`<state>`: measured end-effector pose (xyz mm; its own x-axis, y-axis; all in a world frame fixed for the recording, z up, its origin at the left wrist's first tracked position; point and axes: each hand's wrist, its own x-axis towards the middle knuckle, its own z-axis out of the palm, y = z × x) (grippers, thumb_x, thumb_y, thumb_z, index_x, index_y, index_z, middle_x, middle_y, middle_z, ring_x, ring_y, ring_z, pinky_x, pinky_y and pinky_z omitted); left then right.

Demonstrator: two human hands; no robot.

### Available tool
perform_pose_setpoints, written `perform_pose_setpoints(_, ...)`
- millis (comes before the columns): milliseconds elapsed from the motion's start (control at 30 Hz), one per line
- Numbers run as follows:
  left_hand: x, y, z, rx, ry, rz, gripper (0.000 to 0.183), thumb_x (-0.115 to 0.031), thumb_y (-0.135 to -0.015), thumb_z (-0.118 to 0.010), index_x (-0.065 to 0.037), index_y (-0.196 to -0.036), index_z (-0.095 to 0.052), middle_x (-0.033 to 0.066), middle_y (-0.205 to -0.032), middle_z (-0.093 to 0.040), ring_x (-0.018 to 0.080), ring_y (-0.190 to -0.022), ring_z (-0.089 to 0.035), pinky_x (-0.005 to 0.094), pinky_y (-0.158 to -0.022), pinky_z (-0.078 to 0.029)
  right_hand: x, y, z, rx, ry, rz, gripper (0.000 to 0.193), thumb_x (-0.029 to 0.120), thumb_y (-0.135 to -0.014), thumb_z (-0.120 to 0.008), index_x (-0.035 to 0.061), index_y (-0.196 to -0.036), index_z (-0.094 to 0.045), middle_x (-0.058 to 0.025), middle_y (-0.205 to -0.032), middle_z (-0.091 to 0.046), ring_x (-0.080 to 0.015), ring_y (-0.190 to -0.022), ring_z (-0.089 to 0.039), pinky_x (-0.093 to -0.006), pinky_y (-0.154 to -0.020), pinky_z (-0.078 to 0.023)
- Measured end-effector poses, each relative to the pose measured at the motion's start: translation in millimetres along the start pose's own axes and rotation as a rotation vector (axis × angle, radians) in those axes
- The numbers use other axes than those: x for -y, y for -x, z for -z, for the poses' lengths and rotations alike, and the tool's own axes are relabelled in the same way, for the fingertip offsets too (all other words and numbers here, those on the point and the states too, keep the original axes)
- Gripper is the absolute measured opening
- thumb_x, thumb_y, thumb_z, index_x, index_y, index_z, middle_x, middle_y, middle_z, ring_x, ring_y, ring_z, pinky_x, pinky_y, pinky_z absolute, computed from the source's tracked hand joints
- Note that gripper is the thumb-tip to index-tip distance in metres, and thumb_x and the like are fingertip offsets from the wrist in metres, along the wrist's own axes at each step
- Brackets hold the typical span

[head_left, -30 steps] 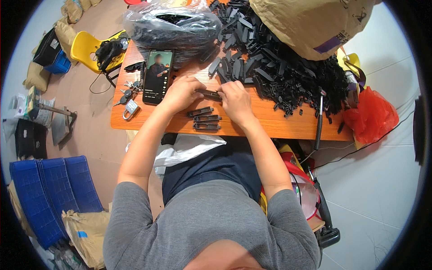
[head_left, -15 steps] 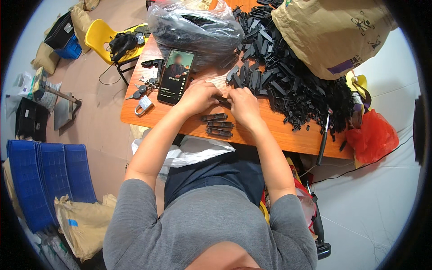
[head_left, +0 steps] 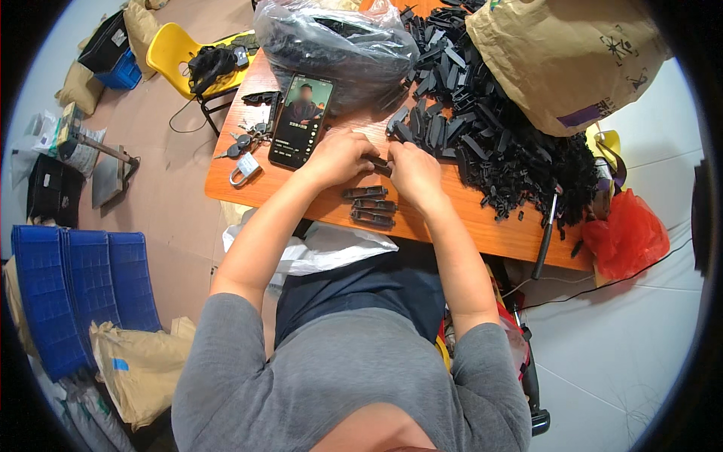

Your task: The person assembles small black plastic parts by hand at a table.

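Between my two hands, over the wooden table, is a slim black plastic piece (head_left: 381,167). My left hand (head_left: 345,158) pinches its left end, and my right hand (head_left: 414,172) is closed on its right end; the fingers cover much of it. Just below my hands, several similar black plastic pieces (head_left: 373,205) lie in a short stack near the table's front edge. To the right spreads a large heap of black plastic parts (head_left: 459,98). A phone (head_left: 301,120) playing a video lies left of my hands.
Keys (head_left: 242,143) and a padlock (head_left: 245,170) lie on the table's left. A clear bag of black parts (head_left: 331,53) stands behind. A brown paper sack (head_left: 565,60) leans over the heap; a black-handled tool (head_left: 545,241) and red bag (head_left: 626,232) are at right.
The whole view has shifted slightly. Both hands stay together on the black piece, with my fingers a little repositioned around it.
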<state>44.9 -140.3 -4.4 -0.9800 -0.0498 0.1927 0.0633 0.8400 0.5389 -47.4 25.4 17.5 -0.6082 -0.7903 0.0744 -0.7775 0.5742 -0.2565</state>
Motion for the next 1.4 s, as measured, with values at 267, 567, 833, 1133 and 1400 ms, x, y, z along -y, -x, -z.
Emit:
perform_pose_setpoints(267, -1, 3, -1, -0.030, -0.012, -0.013, 0.027, -0.019, -0.074, -0.078, -0.010, -0.099, -0.073, 0.0055, -0.096, -0.067, 0.0268, -0.099, -0.060, 0.0371, -0.091, -0.047, -17, 36, -20, -0.260, -0.202, 0.137, 0.012, 0.006, -0.080, -0.063, 0.0103, -0.091, -0.067, -0.0086, -0.096, -0.059, -0.0284, -0.095, -0.061, -0.0419, -0.076, -0.053)
perform_pose_setpoints(567, 3, 2, -4, -0.031, -0.043, -0.043, 0.026, -0.016, -0.075, -0.077, -0.010, -0.100, -0.072, 0.0071, -0.099, -0.068, 0.0277, -0.099, -0.062, 0.0385, -0.090, -0.049, 5, 31, -28, -0.209, -0.087, 0.009, 0.018, 0.008, -0.078, -0.065, 0.0132, -0.095, -0.066, -0.0091, -0.095, -0.054, -0.0319, -0.094, -0.057, -0.0452, -0.074, -0.053)
perform_pose_setpoints(833, -6, 7, -4, -0.033, -0.005, 0.037, 0.022, -0.022, -0.079, -0.073, -0.011, -0.099, -0.074, 0.0073, -0.099, -0.068, 0.0282, -0.102, -0.061, 0.0395, -0.095, -0.045, 0, 47, -38, -0.328, -0.348, -0.141, 0.010, 0.016, -0.083, -0.069, 0.0119, -0.092, -0.071, -0.0094, -0.102, -0.059, -0.0303, -0.098, -0.060, -0.0433, -0.077, -0.051)
perform_pose_setpoints(1133, -26, 54, -36, -0.098, 0.424, 0.102, 0.092, -0.070, -0.094, -0.030, 0.000, -0.153, -0.017, 0.0282, -0.154, -0.027, 0.0405, -0.143, -0.026, 0.0439, -0.118, -0.018, -17, 107, -29, -0.535, -0.668, -0.269, 0.013, 0.010, -0.089, -0.065, 0.0027, -0.098, -0.071, -0.0137, -0.095, -0.065, -0.0306, -0.088, -0.064, -0.0367, -0.076, -0.051)
perform_pose_setpoints(1400, -46, 36, -46, -0.262, 0.809, 0.100, 0.126, -0.081, -0.065, -0.063, -0.005, -0.154, -0.017, 0.0248, -0.156, -0.019, 0.0412, -0.146, -0.016, 0.0491, -0.119, -0.014, -23, 120, -38, -0.564, -0.774, -0.312, 0.015, 0.010, -0.092, -0.062, -0.0011, -0.099, -0.069, -0.0155, -0.092, -0.067, -0.0293, -0.084, -0.065, -0.0351, -0.076, -0.051)
